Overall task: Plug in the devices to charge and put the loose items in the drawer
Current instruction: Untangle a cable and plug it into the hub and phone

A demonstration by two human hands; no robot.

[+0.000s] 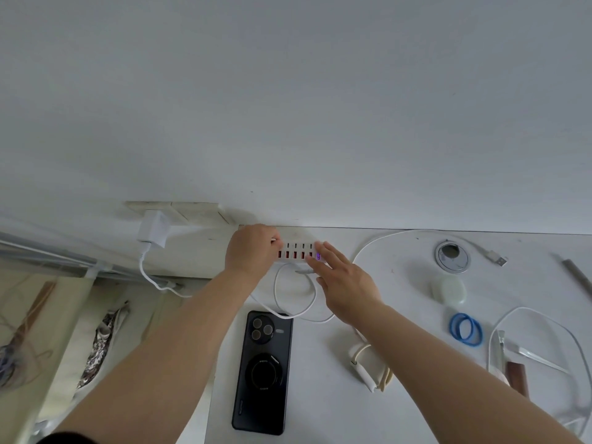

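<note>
Early stage: left hand (251,251) fingers pinched a plug at the charging hub (298,251), right hand (344,283) fingers spread steadying it. Phone (262,373) looked cabled; bands (466,329) and case (448,290) remained on the surface (400,315).

A white wall (288,107) fills the far side. Set into the white desk (400,395), right of centre, is a round metal grommet (452,255). Off the desk's left edge, patterned cloth (96,350) lies on a pale surface below.
</note>
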